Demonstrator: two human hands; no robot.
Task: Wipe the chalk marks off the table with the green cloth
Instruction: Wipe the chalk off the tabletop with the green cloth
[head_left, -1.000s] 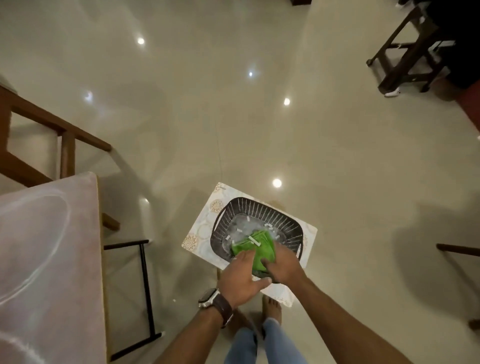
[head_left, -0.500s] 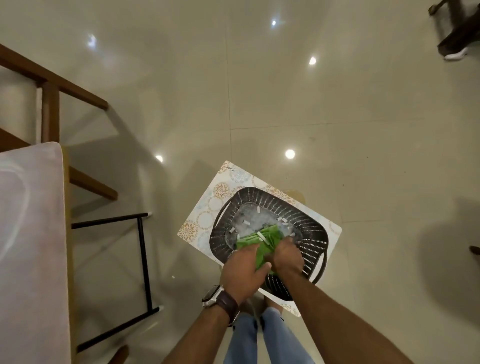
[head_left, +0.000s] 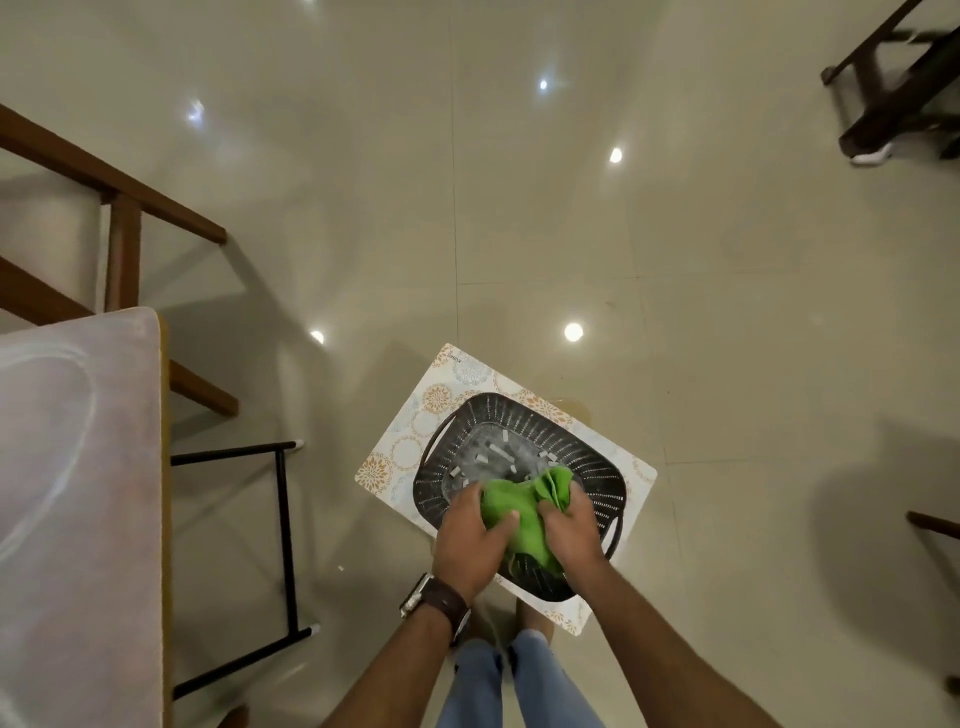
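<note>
Gripping the green cloth (head_left: 519, 512) over the basket (head_left: 597, 467), left hand (head_left: 470, 540) and right hand (head_left: 569, 527) now bunch it – previously flatter; table (head_left: 78, 493) chalk marks (head_left: 62, 467) untouched – wiping not begun.

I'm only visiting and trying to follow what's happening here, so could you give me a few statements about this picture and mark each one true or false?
1. Both hands hold the green cloth. True: the left hand and the right hand both grip it.
2. The cloth is over a red bucket. False: it is over a dark slotted basket.
3. Short white chalk pieces lie in the basket. True.
4. The cloth is wiping the table now. False: the table, on the left, is untouched.
5. White chalk marks show on the table. True.
6. The watch is on the right wrist. False: the watch is on the left wrist.
</note>
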